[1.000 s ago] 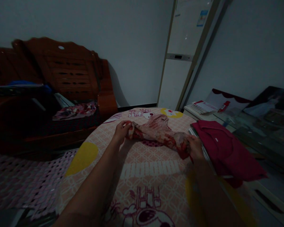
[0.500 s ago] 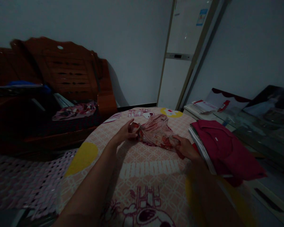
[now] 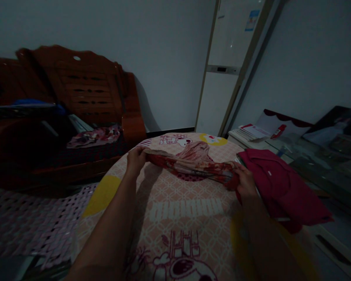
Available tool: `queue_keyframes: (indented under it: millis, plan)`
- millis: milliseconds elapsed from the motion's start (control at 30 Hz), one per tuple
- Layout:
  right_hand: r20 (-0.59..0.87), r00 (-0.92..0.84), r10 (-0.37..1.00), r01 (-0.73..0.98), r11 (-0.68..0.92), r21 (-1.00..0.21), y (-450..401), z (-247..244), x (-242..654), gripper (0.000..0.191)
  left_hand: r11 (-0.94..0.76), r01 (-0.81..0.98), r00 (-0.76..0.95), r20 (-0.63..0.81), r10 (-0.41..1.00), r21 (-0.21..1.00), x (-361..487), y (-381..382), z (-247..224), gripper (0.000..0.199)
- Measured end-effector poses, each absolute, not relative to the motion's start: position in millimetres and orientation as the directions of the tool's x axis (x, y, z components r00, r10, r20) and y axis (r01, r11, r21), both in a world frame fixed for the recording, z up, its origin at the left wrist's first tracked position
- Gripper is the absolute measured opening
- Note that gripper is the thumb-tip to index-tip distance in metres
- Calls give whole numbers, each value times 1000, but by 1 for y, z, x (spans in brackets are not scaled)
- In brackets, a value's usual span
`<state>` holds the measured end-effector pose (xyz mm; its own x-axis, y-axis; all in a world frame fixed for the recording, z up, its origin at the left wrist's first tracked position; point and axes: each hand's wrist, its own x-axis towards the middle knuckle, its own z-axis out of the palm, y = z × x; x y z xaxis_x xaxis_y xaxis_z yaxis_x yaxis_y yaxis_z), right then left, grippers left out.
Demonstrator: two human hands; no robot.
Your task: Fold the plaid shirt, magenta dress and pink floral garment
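A thin red and pink patterned cloth (image 3: pixel 190 166) stretches sideways between my two hands, over the far half of a round table (image 3: pixel 175 191) with a pink printed cover. My left hand (image 3: pixel 136 158) grips its left end, fingers closed. At the other end, my right hand (image 3: pixel 244 179) pinches the fabric near a folded magenta garment (image 3: pixel 277 183). A paler pink part of the patterned cloth lies bunched on the table behind the stretched part.
A wooden bench (image 3: pixel 87 86) with clothes on its seat stands at the left. A tall white cabinet-like unit (image 3: pixel 218 97) is in the corner. To the right are papers (image 3: pixel 251 132) and a glass-topped surface (image 3: pixel 307 160). A woven pink seat (image 3: pixel 46 218) is at lower left.
My left hand has moved left and closed on the cloth; my right hand has moved right. The cloth is now pulled out wide between them, where it lay bunched before.
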<state>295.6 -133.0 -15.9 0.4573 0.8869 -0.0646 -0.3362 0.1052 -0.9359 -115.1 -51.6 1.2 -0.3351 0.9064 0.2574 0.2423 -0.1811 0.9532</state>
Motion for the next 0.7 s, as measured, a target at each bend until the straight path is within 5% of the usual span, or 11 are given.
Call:
queue_keyframes:
  millis: [167,300,500,700]
  plan:
    - [-46,501,864,-396,181,-900,-133,-12,299,38,-186,-121,-426,118,897,975,-111,-60,32,15]
    - [-102,414,904,-376,68,-924,-142,4,301,40,-10,-280,-289,-74,954,960,-122,-77,59,15]
    - [-159,107,981,28,-163,-986,-168,38,316,41,36,-58,-30,-38,999,998,-151,-118,89,22]
    - [-191,-174,966,650,-33,-759,-183,57,327,18,-201,197,282,141,949,959,-172,-145,97,44]
